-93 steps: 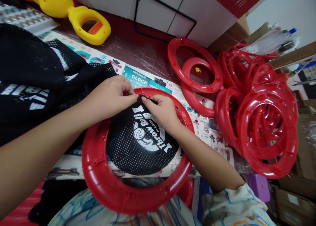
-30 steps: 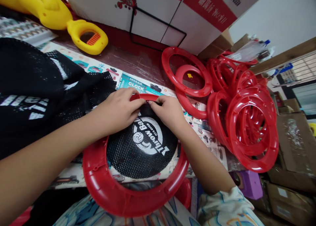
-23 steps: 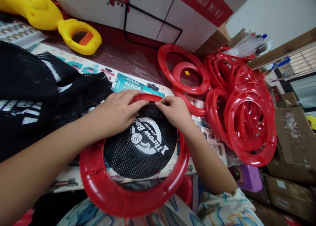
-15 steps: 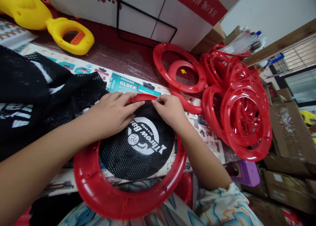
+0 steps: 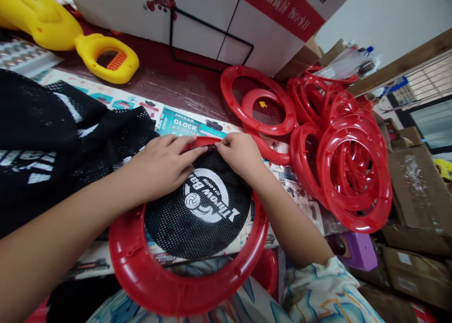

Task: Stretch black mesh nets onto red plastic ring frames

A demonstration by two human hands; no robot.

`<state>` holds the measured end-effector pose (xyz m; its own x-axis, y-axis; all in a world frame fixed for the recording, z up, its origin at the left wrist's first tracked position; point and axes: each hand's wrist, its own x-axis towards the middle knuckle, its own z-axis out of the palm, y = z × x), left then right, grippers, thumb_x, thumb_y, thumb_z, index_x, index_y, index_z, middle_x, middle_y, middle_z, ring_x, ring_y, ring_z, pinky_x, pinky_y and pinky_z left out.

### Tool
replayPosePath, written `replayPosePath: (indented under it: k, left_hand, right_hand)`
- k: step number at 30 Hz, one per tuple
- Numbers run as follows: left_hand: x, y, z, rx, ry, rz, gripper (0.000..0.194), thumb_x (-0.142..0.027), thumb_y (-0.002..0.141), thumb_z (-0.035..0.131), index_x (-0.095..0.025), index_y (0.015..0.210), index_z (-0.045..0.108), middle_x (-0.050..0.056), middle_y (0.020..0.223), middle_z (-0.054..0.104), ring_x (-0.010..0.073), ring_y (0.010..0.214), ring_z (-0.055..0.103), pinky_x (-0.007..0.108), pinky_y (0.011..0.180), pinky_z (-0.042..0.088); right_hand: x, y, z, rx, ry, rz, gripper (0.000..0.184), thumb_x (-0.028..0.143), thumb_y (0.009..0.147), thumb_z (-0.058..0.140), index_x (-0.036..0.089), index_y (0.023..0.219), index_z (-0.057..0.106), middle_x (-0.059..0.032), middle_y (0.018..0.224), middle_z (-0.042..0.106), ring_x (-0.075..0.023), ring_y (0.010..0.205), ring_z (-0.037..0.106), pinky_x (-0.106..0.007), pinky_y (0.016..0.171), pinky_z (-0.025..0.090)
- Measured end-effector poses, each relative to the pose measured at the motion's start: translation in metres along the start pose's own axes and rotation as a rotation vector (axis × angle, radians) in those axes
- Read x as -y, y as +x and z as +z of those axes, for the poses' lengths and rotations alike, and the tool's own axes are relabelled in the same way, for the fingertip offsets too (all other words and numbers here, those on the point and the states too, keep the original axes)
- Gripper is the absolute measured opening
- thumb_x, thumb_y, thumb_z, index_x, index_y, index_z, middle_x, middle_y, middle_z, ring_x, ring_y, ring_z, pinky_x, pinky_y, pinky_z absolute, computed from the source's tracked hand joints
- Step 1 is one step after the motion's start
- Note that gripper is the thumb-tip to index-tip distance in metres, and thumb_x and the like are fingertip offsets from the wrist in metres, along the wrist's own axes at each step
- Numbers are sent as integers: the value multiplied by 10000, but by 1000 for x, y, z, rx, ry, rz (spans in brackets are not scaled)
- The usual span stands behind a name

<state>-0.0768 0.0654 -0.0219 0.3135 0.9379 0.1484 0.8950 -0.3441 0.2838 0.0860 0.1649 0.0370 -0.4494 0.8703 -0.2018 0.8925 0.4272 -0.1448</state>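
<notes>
A round black mesh net (image 5: 183, 229) with white "Throw Ball" lettering lies inside a red plastic ring (image 5: 130, 266), whose near side overhangs the table edge by my lap. Both hands meet at the far edge of the net. My left hand (image 5: 164, 165) pinches that edge with thumb and forefinger, its other fingers lying over the ring's far rim. My right hand (image 5: 240, 156) is closed with thumb and finger on the same edge, just to the right. The far part of the ring is partly hidden by my hands.
A heap of black mesh nets (image 5: 35, 125) lies at left. Two red rings (image 5: 257, 120) rest behind my right hand, with a pile of more rings (image 5: 353, 172) at right. A yellow plastic toy part (image 5: 106, 59), a large white carton (image 5: 212, 17) and a purple block (image 5: 358, 250) surround the workplace.
My left hand has shifted from pinching above the net to lying across the ring's far rim. Most recently, my right fingers draw up the net's edge slightly. The head view has swung a little.
</notes>
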Motion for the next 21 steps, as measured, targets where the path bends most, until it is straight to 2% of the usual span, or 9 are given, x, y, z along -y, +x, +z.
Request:
replayPosePath:
  k: [4,9,12,15,18,21]
  left_hand:
    - [-2,-1,1,-7,76,-31,495,-304,903,418,-186,1377,499,175,1368,512,396,1048,544,525,810,436]
    - [-13,-1,-2,6,157,-119,453,-311,908,413,-211,1330,544,145,1352,543,374,1019,567,498,776,421]
    - [-21,-3,-11,42,197,-168,429,-324,925,387,-224,1299,572,133,1291,588,352,959,600,482,762,417]
    - [-25,-2,-24,119,216,-197,431,-407,939,358,-247,1247,614,130,1161,645,339,845,627,488,739,416]
    - [-24,9,-34,178,233,-213,461,-480,933,337,-247,1073,709,137,1010,669,384,867,614,537,753,408]
    - [-19,32,-35,140,122,-214,410,-447,907,404,-200,892,731,143,997,660,397,987,583,564,832,404]
  right_hand:
    - [-1,-7,-2,-1,-15,12,244,323,861,578,146,809,738,-107,784,707,-198,706,590,-292,613,353]
    - [-11,-33,2,-42,142,-14,249,345,877,593,158,984,718,-74,887,731,-182,794,628,-272,685,407]
    - [-17,-41,6,-63,202,-38,210,290,900,563,164,963,718,-58,955,736,-158,846,637,-251,734,421]
    - [-19,-40,7,-64,221,-50,214,261,909,534,168,907,727,-59,930,739,-165,837,637,-264,730,414]
    - [-19,-38,6,-44,220,-67,212,259,898,538,166,873,727,-68,895,736,-183,815,632,-278,698,401]
    - [-20,-39,7,-36,227,-93,221,245,908,513,163,892,718,-67,917,732,-177,834,629,-271,711,402]
